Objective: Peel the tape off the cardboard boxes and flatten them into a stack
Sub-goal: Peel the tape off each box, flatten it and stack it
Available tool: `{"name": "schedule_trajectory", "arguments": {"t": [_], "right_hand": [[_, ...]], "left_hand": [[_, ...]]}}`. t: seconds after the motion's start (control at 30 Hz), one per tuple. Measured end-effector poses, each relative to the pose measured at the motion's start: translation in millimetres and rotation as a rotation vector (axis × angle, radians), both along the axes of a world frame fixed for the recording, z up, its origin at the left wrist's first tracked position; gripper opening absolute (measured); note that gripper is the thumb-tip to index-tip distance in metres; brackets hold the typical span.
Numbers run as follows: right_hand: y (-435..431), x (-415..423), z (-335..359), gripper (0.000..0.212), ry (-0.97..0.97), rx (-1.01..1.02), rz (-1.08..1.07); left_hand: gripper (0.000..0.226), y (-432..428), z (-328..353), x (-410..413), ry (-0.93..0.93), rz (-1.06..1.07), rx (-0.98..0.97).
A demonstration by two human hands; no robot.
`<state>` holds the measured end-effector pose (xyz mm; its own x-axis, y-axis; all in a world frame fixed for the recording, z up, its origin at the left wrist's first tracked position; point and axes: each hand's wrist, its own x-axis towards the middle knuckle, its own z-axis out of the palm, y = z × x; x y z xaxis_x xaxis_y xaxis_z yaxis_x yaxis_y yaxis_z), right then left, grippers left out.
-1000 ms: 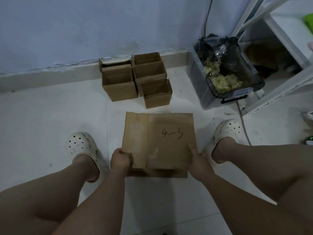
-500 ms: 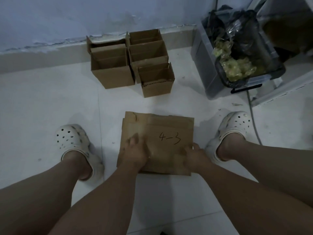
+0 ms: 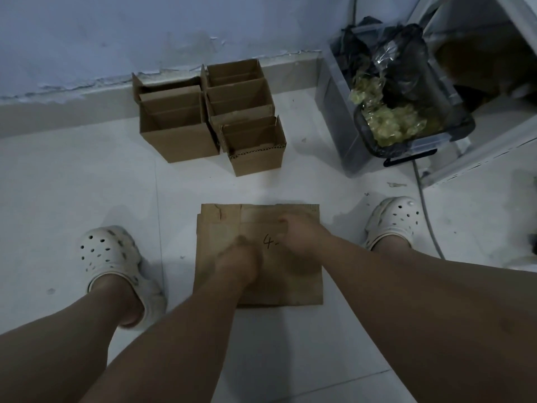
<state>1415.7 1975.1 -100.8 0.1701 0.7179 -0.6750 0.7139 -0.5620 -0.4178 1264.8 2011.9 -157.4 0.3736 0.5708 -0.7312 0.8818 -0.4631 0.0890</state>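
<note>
- Flattened box: laid on the floor, under both hands.
- Left hand: pressed at its centre; finger spread blurred, not determinable.
- Right hand: pressed at 1 o'clock from the left; likewise not determinable.

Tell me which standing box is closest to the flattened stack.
The small box at the cluster's front right; it stands forward of the others, nearest the flattened stack.

- Left hand: motion-blurred, finger pose unreadable.
- Right hand: soft-edged, fingers indistinct; covers the handwritten mark past the "4".
- Flattened cardboard: layers beneath the top sheet hidden, count unknown.
- Bin: yellowish contents unidentifiable.
- Shelf frame: cut off at top and right edges.
- Dark object: cut by right edge.
</note>
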Motion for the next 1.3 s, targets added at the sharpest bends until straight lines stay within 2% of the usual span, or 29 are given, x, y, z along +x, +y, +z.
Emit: {"name": "schedule_trajectory", "arguments": {"t": [0.13, 0.23, 0.3, 0.37, 0.47, 0.53, 0.6, 0.67, 0.73, 0.8, 0.87, 0.97, 1.07, 1.17, 1.23, 1.3], "right_hand": [[9.8, 6.7, 3.5, 0.045, -0.014, 0.038, -0.033], [11.8, 6.7, 3.7, 0.037, -0.035, 0.034, -0.051], [12.5, 6.1, 2.4, 0.036, -0.048, 0.039, -0.024], [12.9, 6.3, -0.1, 0.036, -0.069, 0.021, 0.025], [14.6, 7.8, -5.0, 0.034, -0.066, -0.014, 0.009], [15.5, 8.2, -5.5, 0.033, -0.046, -0.016, -0.029], [16.8, 8.5, -5.2, 0.034, -0.038, -0.006, -0.049], [17.3, 8.3, -3.4, 0.028, -0.027, 0.017, -0.086], [18.4, 7.0, -0.8, 0.016, -0.035, 0.018, -0.123], [20.6, 3.3, 6.3, 0.013, -0.065, 0.000, -0.168], [23.8, -2.2, 16.5, 0.024, -0.067, -0.003, -0.252], [28.4, -8.0, 38.3, 0.044, 0.050, 0.053, -0.478], [23.6, -2.5, 61.4, 0.044, 0.197, 0.215, -0.760], [6.5, 5.5, 83.9, 0.061, 0.467, 0.375, -0.974], [-5.0, 7.8, 95.8, 0.078, 0.679, 0.408, -1.030], [-12.7, 7.7, 105.1, 0.095, 0.782, 0.433, -0.998]], "left_hand": [[0.046, 38.5, 21.9, 29.7, -0.126, 0.008, 0.231], [0.032, 65.1, 37.1, 48.2, -0.116, -0.091, 0.381], [0.021, 87.3, 43.6, 58.7, -0.124, -0.086, 0.430], [0.016, 111.9, 47.6, 65.8, -0.102, -0.042, 0.399], [0.036, 141.5, 46.5, 72.9, -0.105, 0.020, 0.202], [0.039, 144.8, 44.2, 72.5, -0.135, 0.025, 0.133], [0.037, 139.7, 41.7, 67.4, -0.205, 0.033, 0.145], [0.034, 131.3, 40.4, 62.8, -0.370, 0.080, 0.179], [0.030, 120.8, 47.4, 60.4, -0.566, 0.237, 0.253], [0.026, 109.4, 63.3, 59.5, -0.731, 0.427, 0.333], [0.024, 97.4, 82.7, 58.0, -0.870, 0.607, 0.322], [0.021, 81.8, 110.1, 51.9, -1.029, 0.895, 0.258], [0.024, 68.3, 133.7, 41.9, -1.170, 1.177, 0.140], [0.024, 49.2, 147.6, 31.7, -1.232, 1.365, -0.059], [0.023, 33.8, 153.9, 25.3, -1.250, 1.489, -0.220], [0.022, 20.6, 156.2, 18.1, -1.244, 1.578, -0.354]]}}
